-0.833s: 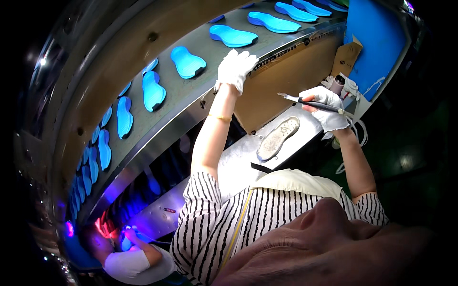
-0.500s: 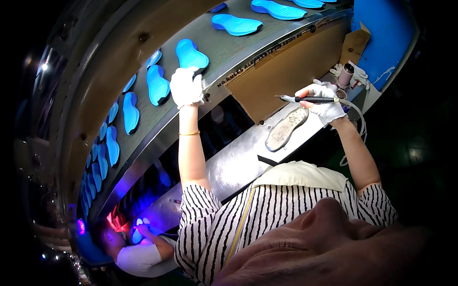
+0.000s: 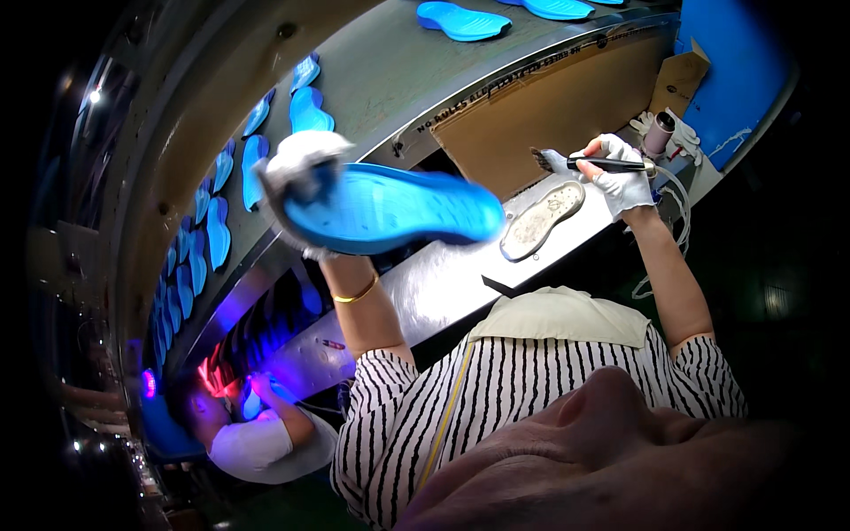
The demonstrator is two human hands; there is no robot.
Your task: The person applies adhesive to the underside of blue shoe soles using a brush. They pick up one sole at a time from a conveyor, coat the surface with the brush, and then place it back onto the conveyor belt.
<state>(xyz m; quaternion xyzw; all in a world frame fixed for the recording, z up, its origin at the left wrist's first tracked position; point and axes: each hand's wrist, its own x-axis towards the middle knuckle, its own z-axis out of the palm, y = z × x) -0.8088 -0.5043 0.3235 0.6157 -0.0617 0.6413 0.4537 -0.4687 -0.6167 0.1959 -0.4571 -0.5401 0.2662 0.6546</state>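
In my gloved left hand [image 3: 305, 168] is a bright blue shoe sole [image 3: 407, 208], gripped at one end. It is raised toward me over the belt's near edge and the bench, with its far end pointing right. Motion blurs the glove somewhat. My right hand [image 3: 615, 186], in a white glove with some bare fingertips, is closed round a brush [image 3: 620, 165] with a black handle and dark bristles pointing left; a pale tube trails from its back end. Just below the brush, a worn, greyish sole-shaped piece [image 3: 540, 223] lies on the metal bench [image 3: 425, 296].
A dark conveyor belt [image 3: 381, 97] curves past, carrying several blue soles [image 3: 460, 19]. Cardboard [image 3: 522, 133] lines its side. A canister [image 3: 658, 134] and white gloves [image 3: 686, 142] sit by a blue panel [image 3: 735, 80] at right. A co-worker [image 3: 257, 447] handles a sole at lower left.
My left hand has lifted a blue sole off the belt and brought it nearer. My right hand still holds the brush, its bristles now turned more into view. The belt soles have shifted.
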